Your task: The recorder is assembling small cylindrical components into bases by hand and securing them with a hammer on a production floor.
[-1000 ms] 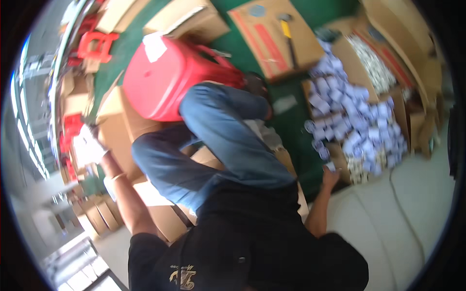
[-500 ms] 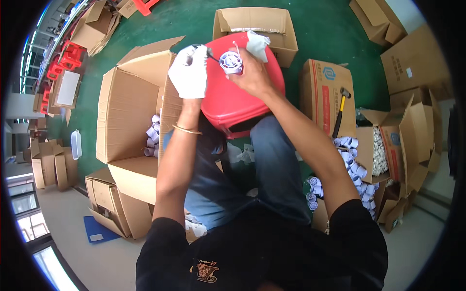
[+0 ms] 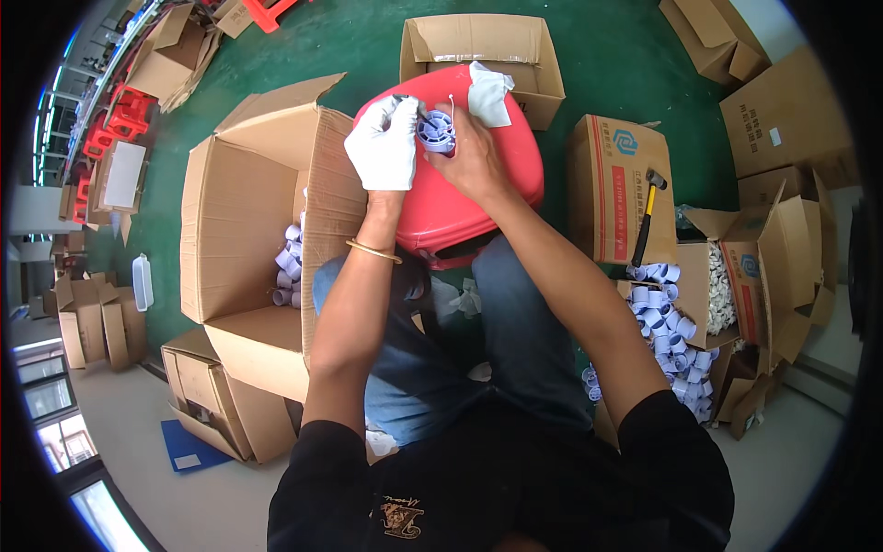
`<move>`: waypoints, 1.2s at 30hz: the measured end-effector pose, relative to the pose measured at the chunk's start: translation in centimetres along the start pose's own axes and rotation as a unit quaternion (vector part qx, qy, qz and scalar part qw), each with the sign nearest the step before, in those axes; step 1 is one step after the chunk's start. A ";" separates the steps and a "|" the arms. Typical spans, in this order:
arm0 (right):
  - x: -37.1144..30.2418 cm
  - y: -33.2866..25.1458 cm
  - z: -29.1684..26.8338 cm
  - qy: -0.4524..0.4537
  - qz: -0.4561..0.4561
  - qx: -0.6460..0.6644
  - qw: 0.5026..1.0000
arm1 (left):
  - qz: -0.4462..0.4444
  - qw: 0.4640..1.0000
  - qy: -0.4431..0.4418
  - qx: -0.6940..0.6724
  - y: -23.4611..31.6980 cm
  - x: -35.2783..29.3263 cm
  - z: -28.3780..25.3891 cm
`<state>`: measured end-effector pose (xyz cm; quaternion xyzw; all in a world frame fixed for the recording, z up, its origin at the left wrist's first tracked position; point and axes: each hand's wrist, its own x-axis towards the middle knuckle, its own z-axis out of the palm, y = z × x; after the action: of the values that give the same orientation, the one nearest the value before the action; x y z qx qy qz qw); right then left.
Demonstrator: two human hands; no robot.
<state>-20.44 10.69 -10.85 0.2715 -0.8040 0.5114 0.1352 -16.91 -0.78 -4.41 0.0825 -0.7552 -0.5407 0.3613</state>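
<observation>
Shifted only slightly since half a second ago: both hands still meeting over the red plastic stool (image 3: 478, 198), the round part held a touch lower on its seat, and a full second ago turned aside toward the heap of fittings on the right. Seen from the head camera: left hand (image 3: 384, 145) in a white knitted cotton glove, fingers curled together around a thin dark tool whose tip barely shows, pressed against the rim of the small ribbed pale-lilac plastic cap (image 3: 436, 131). Right hand (image 3: 471, 158) bare, fingers wrapped and clamped on the same cap from the right side and beneath, thumb across its edge. Cap sitting just above the smooth glossy stool seat, between the two hands. Thin gold-coloured bangle (image 3: 372, 250) on the left wrist. Crumpled white cloth (image 3: 488, 92) lying on the far edge of the stool. Large open corrugated cardboard box (image 3: 253, 221) to the left, matt brown, more short lilac tube pieces in its bottom. Loose pile of lilac fittings (image 3: 664, 317) spilling to the right, near a hammer (image 3: 645, 217) with yellow-and-black handle resting on a closed carton. Blue denim knees under the stool, green floor around.
</observation>
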 end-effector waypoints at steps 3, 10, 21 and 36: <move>-0.1 0.3 0.2 0.009 -0.007 -0.002 1.000 | 0.015 0.999 -0.006 0.032 -0.3 -0.1 0.2; -0.2 0.1 0.9 0.018 -0.011 -0.004 1.000 | 0.010 0.999 -0.022 0.035 -1.1 0.0 -0.4; -1.7 -0.9 -3.0 0.030 0.008 0.035 0.999 | 0.122 0.970 -0.041 0.206 -1.6 -1.1 0.9; -23.7 23.2 -23.1 0.087 0.446 -0.305 0.837 | 0.216 0.934 -0.040 0.281 -2.3 -1.7 1.8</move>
<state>-15.84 46.10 -29.79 -0.2168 -0.9382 0.2669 0.0382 -17.42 0.50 -7.47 -0.0062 -0.8899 -0.2179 0.4008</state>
